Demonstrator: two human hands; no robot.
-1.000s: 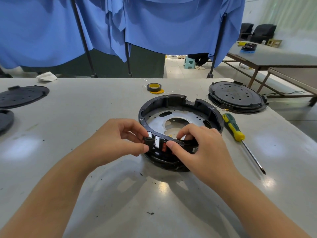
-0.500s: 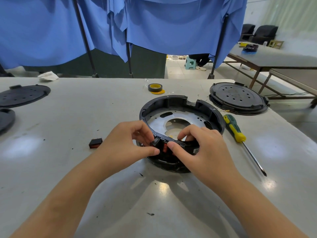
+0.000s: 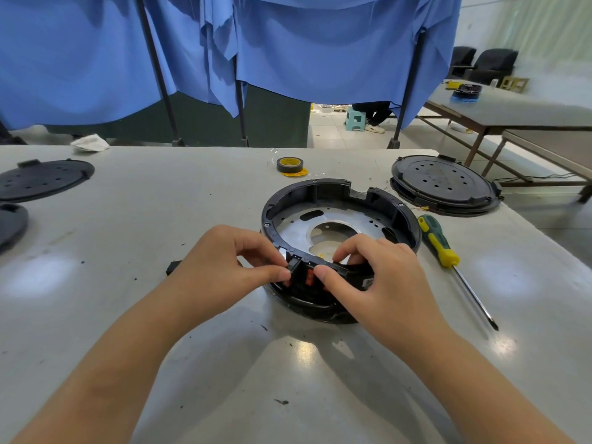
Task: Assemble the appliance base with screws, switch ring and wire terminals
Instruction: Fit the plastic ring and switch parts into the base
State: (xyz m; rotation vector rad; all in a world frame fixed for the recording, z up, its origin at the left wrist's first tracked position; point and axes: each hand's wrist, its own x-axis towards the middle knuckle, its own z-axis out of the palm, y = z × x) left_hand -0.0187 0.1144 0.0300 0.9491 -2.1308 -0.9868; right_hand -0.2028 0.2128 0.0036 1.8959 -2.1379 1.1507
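Left hand [image 3: 224, 267] pinches a small black switch [image 3: 294, 267] at the near rim of the round base [image 3: 339, 193], mid-tabletop. Right hand [image 3: 381, 277] fingers clamp that rim beside it. Crooked pressure could jam the switch or flick it loose.

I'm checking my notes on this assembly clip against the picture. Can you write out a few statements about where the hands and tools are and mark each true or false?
1. Both hands are at the near rim of the black appliance base. True: the left hand pinches a small black part there, and the right hand grips the rim.
2. The screwdriver is in the right hand. False: it lies on the table, right of the base.
3. The tape roll sits beyond the base. True.
4. The round black cover is fitted onto the base. False: it lies apart, to the right behind it.
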